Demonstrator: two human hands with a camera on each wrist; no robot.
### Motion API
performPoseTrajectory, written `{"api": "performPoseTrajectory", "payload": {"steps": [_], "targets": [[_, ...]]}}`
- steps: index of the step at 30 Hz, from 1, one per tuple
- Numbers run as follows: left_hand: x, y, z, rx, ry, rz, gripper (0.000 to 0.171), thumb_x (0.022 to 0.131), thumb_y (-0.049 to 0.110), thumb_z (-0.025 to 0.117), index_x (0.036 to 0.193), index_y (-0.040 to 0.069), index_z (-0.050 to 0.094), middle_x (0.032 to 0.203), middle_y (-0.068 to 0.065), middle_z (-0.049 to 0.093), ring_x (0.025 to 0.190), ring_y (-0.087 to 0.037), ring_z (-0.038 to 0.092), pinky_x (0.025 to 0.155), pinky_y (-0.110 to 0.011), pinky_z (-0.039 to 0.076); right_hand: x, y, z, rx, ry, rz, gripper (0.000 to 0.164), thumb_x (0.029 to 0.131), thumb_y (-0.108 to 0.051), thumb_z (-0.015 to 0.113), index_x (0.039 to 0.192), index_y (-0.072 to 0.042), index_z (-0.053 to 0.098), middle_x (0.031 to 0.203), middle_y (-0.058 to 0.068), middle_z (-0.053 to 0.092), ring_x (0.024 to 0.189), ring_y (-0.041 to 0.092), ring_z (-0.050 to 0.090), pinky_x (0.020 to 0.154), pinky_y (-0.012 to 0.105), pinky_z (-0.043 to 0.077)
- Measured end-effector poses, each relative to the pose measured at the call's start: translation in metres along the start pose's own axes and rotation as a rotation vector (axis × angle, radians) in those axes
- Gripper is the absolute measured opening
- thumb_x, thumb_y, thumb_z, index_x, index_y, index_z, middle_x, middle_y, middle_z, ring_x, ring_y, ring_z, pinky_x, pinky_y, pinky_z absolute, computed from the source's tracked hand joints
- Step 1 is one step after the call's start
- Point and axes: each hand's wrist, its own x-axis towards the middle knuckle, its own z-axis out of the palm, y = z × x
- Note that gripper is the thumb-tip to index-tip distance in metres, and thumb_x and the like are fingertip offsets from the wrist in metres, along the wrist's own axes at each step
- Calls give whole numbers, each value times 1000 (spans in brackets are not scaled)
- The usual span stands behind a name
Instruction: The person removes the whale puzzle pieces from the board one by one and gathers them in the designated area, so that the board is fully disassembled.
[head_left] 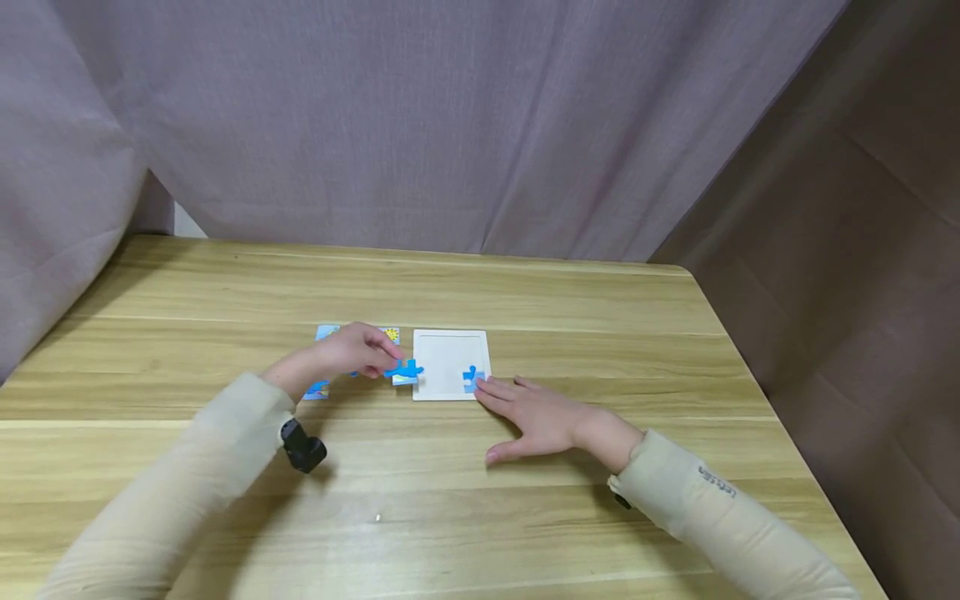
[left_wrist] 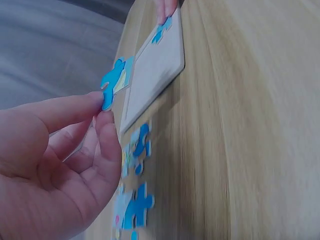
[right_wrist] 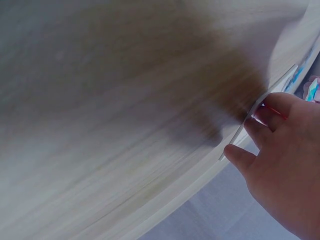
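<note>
My left hand [head_left: 352, 348] pinches a blue jigsaw puzzle piece [left_wrist: 114, 82] between thumb and index finger. It holds the piece raised beside the left edge of a white square puzzle tray [head_left: 444, 354]. Inside the tray's near right corner lies another blue puzzle piece [head_left: 470, 379]. My right hand [head_left: 543, 418] rests with spread fingers at that corner, fingertips touching the tray edge and the piece there. The thumb stretches out over the table in the head view.
Several loose puzzle pieces [left_wrist: 135, 207] lie left of the tray, partly hidden behind my left hand in the head view. One piece with a yellow sun [head_left: 392, 334] lies near the tray. A grey curtain [head_left: 360, 125] hangs behind the wooden table [head_left: 420, 533].
</note>
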Motion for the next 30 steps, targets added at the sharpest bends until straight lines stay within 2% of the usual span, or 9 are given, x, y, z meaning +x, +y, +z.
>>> {"api": "performPoseTrajectory", "payload": {"steps": [4, 10, 15, 21, 26, 30], "targets": [[-6, -7, -9, 17, -18, 4, 22, 90, 11, 59, 105, -5, 62, 84, 0, 57, 75, -13, 49, 72, -23, 49, 0, -1, -1, 5, -1, -4, 92, 82, -68, 50, 150, -14, 18, 158, 0, 9, 145, 15, 11, 119, 44, 11], [-16, -16, -21, -1, -26, 17, 25, 89, 14, 60, 106, -5, 61, 93, -2, 62, 77, -12, 52, 73, -22, 50, -1, -1, -2, 14, -1, -13, 91, 83, -66, 50, 150, -13, 19, 158, 0, 10, 145, 16, 11, 119, 45, 11], [-24, -21, -28, 0, -53, 52, 23, 88, 19, 63, 99, -1, 64, 88, 0, 62, 73, -10, 52, 70, -22, 50, -1, -1, -2, 9, -3, -14, 91, 83, -67, 50, 150, -13, 18, 158, 0, 10, 145, 15, 11, 119, 44, 11], [-27, -26, -30, 56, -35, -32, 23, 90, 12, 58, 105, -5, 62, 84, 1, 59, 73, -11, 51, 72, -23, 49, -1, 0, -1, 9, -12, 0, 92, 83, -69, 48, 150, -16, 16, 158, -3, 7, 145, 12, 8, 119, 42, 9], [-31, -28, -31, 100, -44, -41, 23, 92, 11, 56, 107, -7, 61, 77, 3, 53, 73, -11, 50, 73, -25, 50, -1, 0, -1, 19, -9, -3, 91, 83, -69, 48, 150, -16, 17, 158, -3, 7, 145, 12, 9, 119, 43, 10], [-33, -29, -31, 133, -41, -41, 22, 93, 11, 55, 105, -6, 61, 77, 2, 52, 74, -12, 51, 73, -27, 51, -1, 0, 0, 17, -7, -3, 91, 83, -68, 48, 150, -15, 17, 158, -3, 8, 145, 12, 9, 119, 43, 10]]}}
